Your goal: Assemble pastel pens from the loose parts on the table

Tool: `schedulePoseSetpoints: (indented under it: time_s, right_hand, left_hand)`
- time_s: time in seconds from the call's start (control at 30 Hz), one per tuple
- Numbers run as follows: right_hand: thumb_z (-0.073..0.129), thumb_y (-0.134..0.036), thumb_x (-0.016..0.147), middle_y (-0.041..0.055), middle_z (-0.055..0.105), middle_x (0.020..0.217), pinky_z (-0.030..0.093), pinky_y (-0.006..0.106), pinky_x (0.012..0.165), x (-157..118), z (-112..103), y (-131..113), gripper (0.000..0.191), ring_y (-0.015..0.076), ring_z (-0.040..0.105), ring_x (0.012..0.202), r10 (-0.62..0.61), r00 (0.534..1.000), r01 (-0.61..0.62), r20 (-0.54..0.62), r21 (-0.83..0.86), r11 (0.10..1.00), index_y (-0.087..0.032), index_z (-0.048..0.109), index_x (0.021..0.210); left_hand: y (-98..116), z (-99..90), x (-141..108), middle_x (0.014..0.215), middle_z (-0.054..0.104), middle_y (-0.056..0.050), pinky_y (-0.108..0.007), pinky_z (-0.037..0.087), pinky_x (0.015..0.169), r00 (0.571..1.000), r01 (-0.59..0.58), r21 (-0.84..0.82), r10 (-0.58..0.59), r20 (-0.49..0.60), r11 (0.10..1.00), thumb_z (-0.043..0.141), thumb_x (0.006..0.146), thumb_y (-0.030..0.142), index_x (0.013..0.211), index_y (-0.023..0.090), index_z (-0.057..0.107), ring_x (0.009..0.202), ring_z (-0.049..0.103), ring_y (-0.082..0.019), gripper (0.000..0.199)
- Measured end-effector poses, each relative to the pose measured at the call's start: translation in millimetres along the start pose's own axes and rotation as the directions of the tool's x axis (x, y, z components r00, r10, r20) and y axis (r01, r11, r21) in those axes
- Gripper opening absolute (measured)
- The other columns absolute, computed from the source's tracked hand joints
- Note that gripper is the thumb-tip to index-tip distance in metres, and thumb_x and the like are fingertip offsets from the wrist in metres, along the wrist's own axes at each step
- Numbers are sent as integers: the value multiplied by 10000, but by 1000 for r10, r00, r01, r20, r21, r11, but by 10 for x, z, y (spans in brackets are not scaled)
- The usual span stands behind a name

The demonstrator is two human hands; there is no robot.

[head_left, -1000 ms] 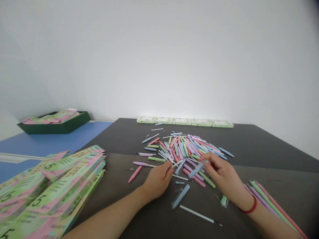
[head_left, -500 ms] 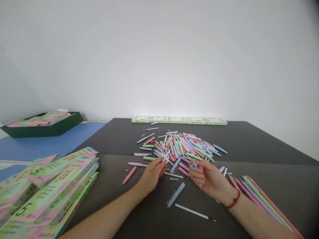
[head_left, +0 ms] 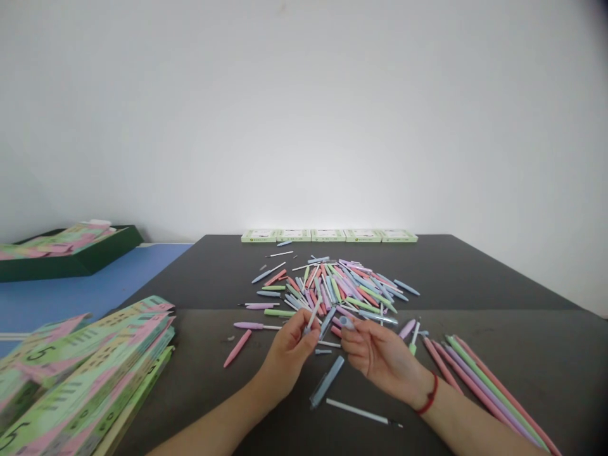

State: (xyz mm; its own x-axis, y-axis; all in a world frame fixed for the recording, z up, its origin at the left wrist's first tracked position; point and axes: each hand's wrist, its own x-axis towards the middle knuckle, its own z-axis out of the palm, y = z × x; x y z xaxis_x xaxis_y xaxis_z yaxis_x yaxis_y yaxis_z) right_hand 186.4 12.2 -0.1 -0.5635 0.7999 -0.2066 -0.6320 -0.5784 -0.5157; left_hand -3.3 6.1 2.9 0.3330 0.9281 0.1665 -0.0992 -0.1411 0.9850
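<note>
My left hand (head_left: 291,351) is closed around a slim pen part with a white pen refill (head_left: 314,311) standing up out of it. Close by, my right hand (head_left: 387,361), with a red cord at the wrist, pinches a pale blue-violet pen barrel (head_left: 346,323) whose open end faces left and toward me. The two held parts are apart. Below the hands lie a blue clipped pen barrel (head_left: 327,381) and a loose white refill (head_left: 357,410). A small blue plug (head_left: 323,351) rests between the hands. Beyond them spreads a pile of pastel pen parts (head_left: 332,288).
Several flat green-and-white boxes (head_left: 327,235) line the table's far edge. Printed pink-and-green packages (head_left: 90,373) are stacked at the left. Behind them a dark green tray (head_left: 111,250) holds more packages on a blue surface. Long pastel pens or tubes (head_left: 494,386) lie at the right.
The view has shifted slightly. My right hand has turned its barrel toward the left and come closer to my left hand. My left hand's refill now stands more upright.
</note>
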Motion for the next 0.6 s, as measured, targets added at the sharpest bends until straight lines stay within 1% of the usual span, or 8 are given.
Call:
schedulePoseSetpoints:
  time_s: [0.1,0.17,0.23,0.3,0.33,0.4,0.47,0.6]
  right_hand:
    - [618,-257,789,-49,430,636,340,154,479,36,21,103,147,57,417,521,-2,1000,-2,-28,-114,994,-161,514,828]
    - [553,-332,833,-33,461,664,370,168,499,71,59,159,169,67,445,537,-63,998,45,-29,-418,908,-172,500,847]
    - [439,-401,881,-6,515,705,395,189,505,116,106,185,226,83,481,551,-134,991,97,9,-732,674,-180,487,880]
    - [319,-429,915,17,567,729,393,201,474,162,150,174,299,94,495,526,-168,985,115,44,-889,444,-179,482,923]
    - [286,-419,925,20,584,718,380,203,450,182,171,160,316,97,486,496,-178,983,113,50,-923,368,-175,487,941]
    - [323,-368,920,14,594,673,360,214,441,206,215,136,286,107,476,473,-208,975,114,72,-974,197,-166,521,955]
    - [465,-288,864,22,607,686,390,242,520,214,275,152,187,137,528,559,-225,964,135,142,-990,-44,-162,577,946]
    - [587,-156,776,100,638,948,426,314,711,256,432,347,213,228,586,861,-95,941,248,326,-850,-464,-160,622,987]
  left_hand:
    - [48,36,-4,661,397,62,-203,298,541,998,-57,32,57,13,998,588,810,292,963,183,524,565,330,-86,199]
    - [71,27,21,629,407,64,-200,281,512,1000,-30,-8,30,-9,1000,623,786,309,956,169,564,536,325,-80,228]
    - [86,-21,65,562,390,75,-196,226,451,998,10,-67,-14,-59,998,644,768,357,879,153,594,467,276,-64,238]
    - [101,-104,122,513,345,92,-192,180,422,995,9,-92,-18,-101,996,646,759,410,863,154,593,427,227,-54,282]
    - [110,-154,153,498,322,99,-189,164,415,993,6,-97,-18,-118,995,648,756,424,869,154,591,417,206,-51,299]
    - [128,-253,212,479,282,110,-185,136,407,988,1,-104,-17,-152,995,649,753,441,896,158,591,409,179,-49,322]
    - [137,-330,257,474,250,118,-180,128,402,984,-5,-107,-14,-177,994,654,749,443,894,164,591,403,154,-45,321]
    - [112,-386,290,475,268,115,-175,136,395,980,-8,-82,-9,-200,997,661,743,444,877,165,602,394,173,-39,315]
